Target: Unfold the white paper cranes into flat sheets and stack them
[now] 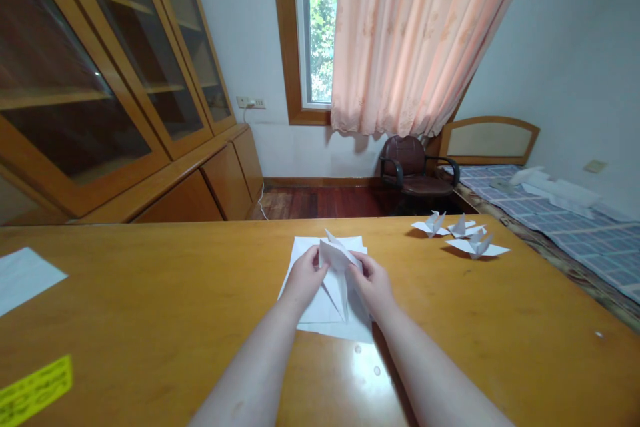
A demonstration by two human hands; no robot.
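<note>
Between my two hands is a partly folded white origami paper [339, 255], with pointed ends sticking up and down. My left hand [306, 278] pinches its left edge between thumb and fingers. On the opposite edge, my right hand [373, 283] grips it the same way. Beneath them a stack of white paper sheets [320, 313] lies on the wooden table [210, 320]. Three folded paper cranes with spread wings stand at the table's far right: one crane [433, 224], a second crane [464, 227] and a nearer crane [478, 247].
A white sheet [27, 278] lies at the table's left, with a yellow label [37, 388] closer to me. Beyond the table are a glass-fronted cabinet [165, 140], a brown armchair [417, 170], a pink curtain [410, 40] and a bed [560, 213].
</note>
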